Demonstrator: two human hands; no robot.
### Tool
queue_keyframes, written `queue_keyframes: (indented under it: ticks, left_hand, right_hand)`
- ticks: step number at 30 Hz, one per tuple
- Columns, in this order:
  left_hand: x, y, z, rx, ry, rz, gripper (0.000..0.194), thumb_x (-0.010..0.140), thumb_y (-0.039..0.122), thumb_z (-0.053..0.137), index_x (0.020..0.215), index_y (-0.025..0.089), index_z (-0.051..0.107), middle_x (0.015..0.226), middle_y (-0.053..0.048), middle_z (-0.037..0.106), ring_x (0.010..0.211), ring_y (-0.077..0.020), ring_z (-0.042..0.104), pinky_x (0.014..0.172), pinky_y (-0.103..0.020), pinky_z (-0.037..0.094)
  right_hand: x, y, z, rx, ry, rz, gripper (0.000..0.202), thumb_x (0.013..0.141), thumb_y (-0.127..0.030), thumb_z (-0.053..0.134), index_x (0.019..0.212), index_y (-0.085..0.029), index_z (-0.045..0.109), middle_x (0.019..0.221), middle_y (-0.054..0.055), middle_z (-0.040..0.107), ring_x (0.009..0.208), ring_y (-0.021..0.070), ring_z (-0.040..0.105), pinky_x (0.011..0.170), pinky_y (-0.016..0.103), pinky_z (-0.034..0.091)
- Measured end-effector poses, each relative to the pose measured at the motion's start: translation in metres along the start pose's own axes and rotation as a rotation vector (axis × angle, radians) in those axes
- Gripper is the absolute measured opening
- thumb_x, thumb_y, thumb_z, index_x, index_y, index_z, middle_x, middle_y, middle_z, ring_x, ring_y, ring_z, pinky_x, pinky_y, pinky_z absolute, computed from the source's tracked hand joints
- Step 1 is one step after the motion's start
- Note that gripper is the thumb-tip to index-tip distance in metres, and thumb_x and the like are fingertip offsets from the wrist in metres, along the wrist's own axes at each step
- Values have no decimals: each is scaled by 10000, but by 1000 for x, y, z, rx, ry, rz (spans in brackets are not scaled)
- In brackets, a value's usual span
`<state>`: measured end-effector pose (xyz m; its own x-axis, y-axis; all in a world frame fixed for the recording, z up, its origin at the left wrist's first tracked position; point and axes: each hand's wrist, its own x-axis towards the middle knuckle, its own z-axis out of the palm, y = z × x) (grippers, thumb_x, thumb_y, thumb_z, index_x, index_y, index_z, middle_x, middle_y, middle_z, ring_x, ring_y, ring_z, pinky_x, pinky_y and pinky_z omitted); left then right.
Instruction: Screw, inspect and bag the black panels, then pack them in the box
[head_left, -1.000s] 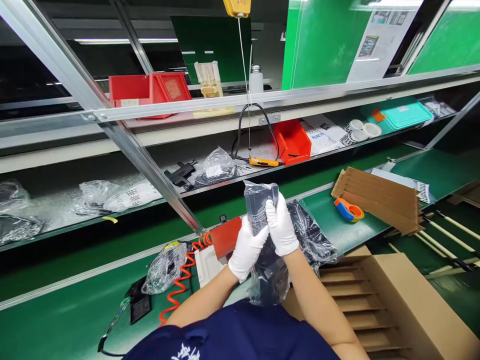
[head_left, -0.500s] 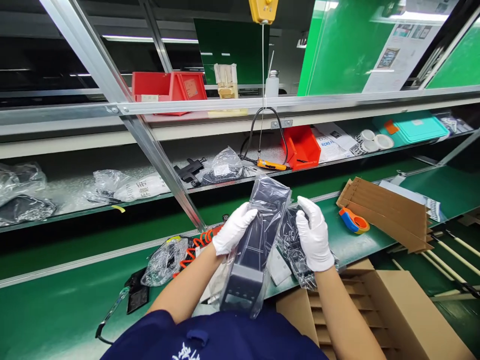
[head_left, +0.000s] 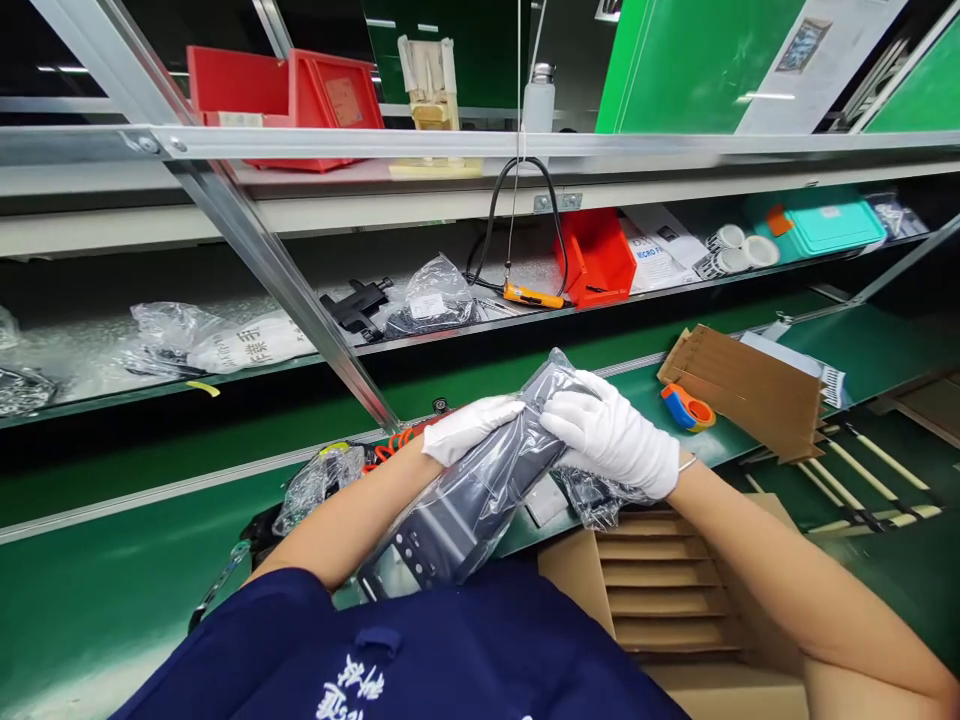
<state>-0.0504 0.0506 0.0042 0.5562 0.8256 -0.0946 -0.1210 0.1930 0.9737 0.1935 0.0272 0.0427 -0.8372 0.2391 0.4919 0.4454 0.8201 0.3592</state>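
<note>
Right hand (head_left: 615,432) in white glove grips the top of a long dark-grey part (head_left: 466,505) in clear plastic film (head_left: 501,482); left hand (head_left: 472,430) lies alongside, hold unclear; slick film could let the part, slanting below the fingers, slip.

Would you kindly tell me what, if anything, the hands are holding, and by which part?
A dark item in clear plastic, held near its far end: left hand along its left side, right hand at its right.
</note>
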Motion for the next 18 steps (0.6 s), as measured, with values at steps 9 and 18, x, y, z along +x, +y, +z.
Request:
queue_keyframes:
  ticks: [9, 18]
  left_hand:
    - [4, -23, 2, -24, 22, -57, 353, 781, 513, 826, 911, 191, 764, 1001, -60, 783, 974, -245, 706, 1007, -406, 543]
    - [15, 24, -54, -446, 884, 604, 350, 985, 450, 597, 1175, 167, 678, 1176, -55, 766, 1061, -202, 726, 1048, -375, 553]
  right_hand:
    - [-13, -5, 29, 125, -236, 152, 179, 938, -159, 537, 1049, -172, 676, 949, 47, 660, 928, 147, 565, 1238, 582, 353]
    - [-57, -89, 36, 1282, -21, 1043, 476, 993, -560, 541, 1181, -162, 723, 1058, 104, 738, 917, 179, 750, 847, 346, 672]
